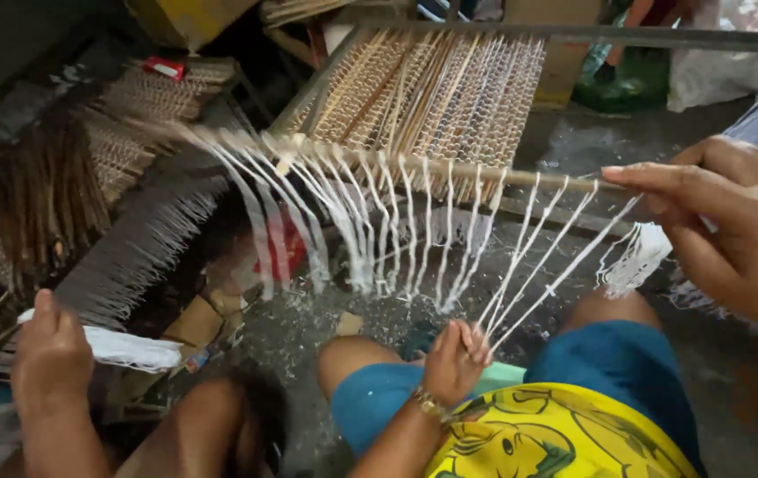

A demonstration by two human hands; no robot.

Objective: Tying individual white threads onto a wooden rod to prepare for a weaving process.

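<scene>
Workshop floor; right hand (733, 221) grips stick (450, 168), white strings (352, 221) hanging.

dim workspace, dark left corner, motion blur, stretched wide-angle edges

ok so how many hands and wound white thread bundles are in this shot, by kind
person's own hands: 2 (left hand, right hand)
co-worker's hand: 1
white thread bundles: 2 (left white thread bundle gripped in the left hand, right white thread bundle hanging just below the right hand)
total: 5
</scene>
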